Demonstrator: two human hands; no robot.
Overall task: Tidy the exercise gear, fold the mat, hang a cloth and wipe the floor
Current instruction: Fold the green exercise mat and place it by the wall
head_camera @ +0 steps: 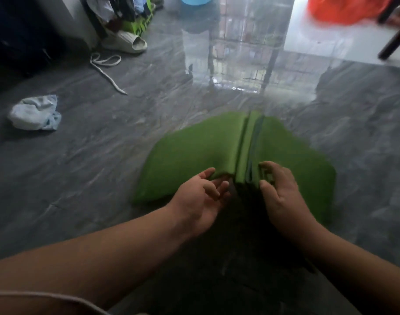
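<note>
A crumpled pale plastic bag (pixel 35 114) lies far left on the glossy grey marbled floor (pixel 92 178). The left hand (pixel 201 196), fingers loosely spread, touches the folded green foam mat's (pixel 194 151) near edge; the right hand (pixel 283 196) pinches its upright central folds. No writing is readable.

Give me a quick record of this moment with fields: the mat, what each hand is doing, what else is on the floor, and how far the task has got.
mat: green mat, part-folded into upright pleats, on the grey floor
left hand: left hand, palm up, fingers under the near edge of the mat's left panel
right hand: right hand, fingers curled around the middle folds
floor items: crumpled plastic bag far left; white cord and pale slipper beyond it
task stage: mat folding under way; image blurred
</note>
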